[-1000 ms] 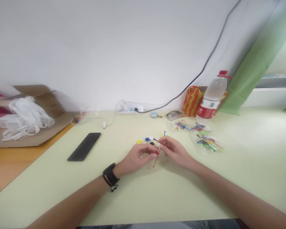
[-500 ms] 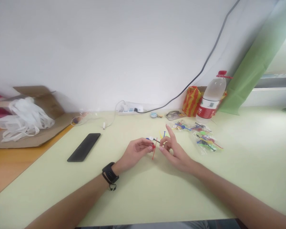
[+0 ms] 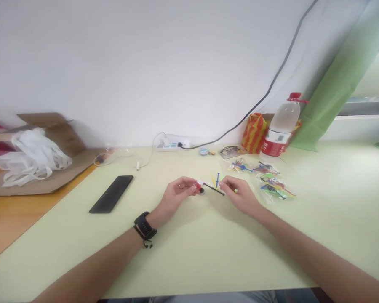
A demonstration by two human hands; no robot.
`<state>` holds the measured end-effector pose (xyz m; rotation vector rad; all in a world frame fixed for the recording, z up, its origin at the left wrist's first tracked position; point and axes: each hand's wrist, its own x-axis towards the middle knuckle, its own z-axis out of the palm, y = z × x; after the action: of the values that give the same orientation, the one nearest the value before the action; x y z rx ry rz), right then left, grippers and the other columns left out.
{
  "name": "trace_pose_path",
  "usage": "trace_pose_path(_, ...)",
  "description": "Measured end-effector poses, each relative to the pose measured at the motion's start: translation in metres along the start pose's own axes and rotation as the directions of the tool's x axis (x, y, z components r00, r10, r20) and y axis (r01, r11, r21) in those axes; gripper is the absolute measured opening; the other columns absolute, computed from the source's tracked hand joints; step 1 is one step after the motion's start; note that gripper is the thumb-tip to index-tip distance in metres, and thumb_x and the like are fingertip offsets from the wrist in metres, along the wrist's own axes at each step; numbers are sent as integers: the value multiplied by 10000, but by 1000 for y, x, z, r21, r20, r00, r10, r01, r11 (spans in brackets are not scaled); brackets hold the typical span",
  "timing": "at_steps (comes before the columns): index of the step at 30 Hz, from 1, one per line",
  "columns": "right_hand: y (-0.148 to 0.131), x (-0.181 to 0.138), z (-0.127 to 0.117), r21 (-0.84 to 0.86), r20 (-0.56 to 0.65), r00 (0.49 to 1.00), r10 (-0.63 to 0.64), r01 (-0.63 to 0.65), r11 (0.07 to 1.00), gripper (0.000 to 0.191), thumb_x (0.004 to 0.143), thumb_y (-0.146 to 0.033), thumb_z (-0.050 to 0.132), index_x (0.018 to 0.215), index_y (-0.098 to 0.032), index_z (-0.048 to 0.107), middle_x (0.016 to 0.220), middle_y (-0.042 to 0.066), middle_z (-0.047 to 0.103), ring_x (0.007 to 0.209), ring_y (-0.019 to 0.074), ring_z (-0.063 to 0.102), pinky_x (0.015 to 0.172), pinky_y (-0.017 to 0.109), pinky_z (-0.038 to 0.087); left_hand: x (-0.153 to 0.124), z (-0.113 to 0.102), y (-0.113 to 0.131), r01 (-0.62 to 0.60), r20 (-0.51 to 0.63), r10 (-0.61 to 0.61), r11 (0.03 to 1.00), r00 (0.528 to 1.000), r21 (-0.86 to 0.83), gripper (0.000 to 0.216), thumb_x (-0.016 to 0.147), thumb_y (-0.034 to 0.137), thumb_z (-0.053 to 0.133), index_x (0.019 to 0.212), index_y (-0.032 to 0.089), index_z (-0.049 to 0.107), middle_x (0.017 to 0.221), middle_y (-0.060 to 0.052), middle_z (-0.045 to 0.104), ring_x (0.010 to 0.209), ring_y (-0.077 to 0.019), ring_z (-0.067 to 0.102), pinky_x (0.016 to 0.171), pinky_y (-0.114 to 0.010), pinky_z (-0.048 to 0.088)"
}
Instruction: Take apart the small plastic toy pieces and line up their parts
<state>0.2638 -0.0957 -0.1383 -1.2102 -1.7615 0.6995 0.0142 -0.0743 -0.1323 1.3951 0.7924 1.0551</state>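
Fingers (image 3: 188, 192) of left hand (image 3: 173, 197) pinch red piece (image 3: 197, 186); right hand (image 3: 241, 194) half-curled, hold unclear.

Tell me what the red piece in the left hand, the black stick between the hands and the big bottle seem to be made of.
Red piece: probably hard plastic, judging by its bright, even colour.
Black stick: likely plastic too, slim and evenly dark, but too small to rule out painted metal.
Bottle: most likely smooth, clear plastic, as its upper body looks see-through.
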Motion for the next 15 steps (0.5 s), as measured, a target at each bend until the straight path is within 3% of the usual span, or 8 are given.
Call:
trace_pose_path(5, 17, 2, 0, -269, -20, 994, -108, 99, 958, 169, 974, -300, 542, 857, -219, 634, 738, 12, 633, 714, 187, 564, 661, 302, 409, 2, -2, 4, 73, -39, -78, 990, 996, -119, 295, 854, 349, 814, 1073, 172, 728, 1056, -95, 770, 957, -206, 722, 979, -372, 523)
trace_pose_path(15, 25, 3, -1, -339, 32, 983, -179, 179, 924, 113, 971, -220, 560, 973, -219, 673, 851, 51, 684, 875, 235, 614, 804, 370, 483, 6, -7, 6, 146, -57, -175, 929, 983, -340, 260, 805, 267, 854, 1028, 162, 771, 1065, -85, 757, 968, -188, 701, 985, -331, 493)
